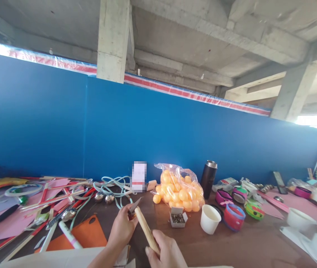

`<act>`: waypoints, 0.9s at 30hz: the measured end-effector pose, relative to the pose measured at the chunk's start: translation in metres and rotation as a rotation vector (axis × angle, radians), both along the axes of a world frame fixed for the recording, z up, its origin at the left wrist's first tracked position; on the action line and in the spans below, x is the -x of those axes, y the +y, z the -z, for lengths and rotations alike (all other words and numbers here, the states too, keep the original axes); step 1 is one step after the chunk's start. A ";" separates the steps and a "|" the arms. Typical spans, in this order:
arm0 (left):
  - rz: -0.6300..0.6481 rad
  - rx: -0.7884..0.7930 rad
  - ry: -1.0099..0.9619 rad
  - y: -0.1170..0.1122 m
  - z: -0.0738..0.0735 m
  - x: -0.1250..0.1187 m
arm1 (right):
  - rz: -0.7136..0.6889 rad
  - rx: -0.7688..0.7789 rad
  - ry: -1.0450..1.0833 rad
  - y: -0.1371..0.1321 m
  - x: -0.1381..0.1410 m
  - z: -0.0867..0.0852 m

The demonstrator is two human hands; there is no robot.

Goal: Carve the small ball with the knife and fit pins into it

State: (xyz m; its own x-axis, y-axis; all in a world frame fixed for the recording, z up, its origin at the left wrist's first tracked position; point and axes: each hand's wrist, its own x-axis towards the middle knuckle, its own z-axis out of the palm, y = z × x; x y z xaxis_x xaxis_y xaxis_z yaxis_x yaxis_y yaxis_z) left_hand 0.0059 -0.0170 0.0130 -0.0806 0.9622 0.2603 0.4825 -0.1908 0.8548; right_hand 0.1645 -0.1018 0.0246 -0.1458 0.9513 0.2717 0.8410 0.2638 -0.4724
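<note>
My left hand (pixel 123 227) is closed around a small knife, its handle mostly hidden by the fingers. The pointed grey blade (pixel 135 205) sticks up to the right, close to the top end of a pale wooden stick (pixel 145 225); I cannot tell if they touch. My right hand (pixel 166 250) wraps round the lower part of this stick, which tilts up to the left. Just beyond the hands, a small open box of metal bits (pixel 178 219) stands on the brown table (pixel 200 249).
A clear bag of orange balls (pixel 179 191) lies behind the box. Right of it stand a black bottle (pixel 209 179), a white paper cup (pixel 210 219) and colourful straps (pixel 234 217). On the left are an orange board (pixel 88 234), a white marker (pixel 70 235) and cluttered sticks. A blue partition (pixel 147 126) rises behind.
</note>
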 end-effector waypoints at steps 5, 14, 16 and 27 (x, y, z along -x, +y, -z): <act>0.008 0.018 -0.001 -0.001 0.000 -0.001 | 0.016 0.018 -0.010 -0.001 0.001 -0.002; 0.003 0.021 -0.013 -0.002 -0.001 -0.001 | 0.005 0.035 -0.003 -0.002 0.002 -0.006; 0.008 0.025 -0.020 -0.001 0.000 -0.001 | -0.003 0.040 -0.003 -0.003 0.001 -0.009; 0.060 0.000 0.039 0.000 0.002 0.000 | -0.039 0.096 -0.082 -0.005 0.000 -0.010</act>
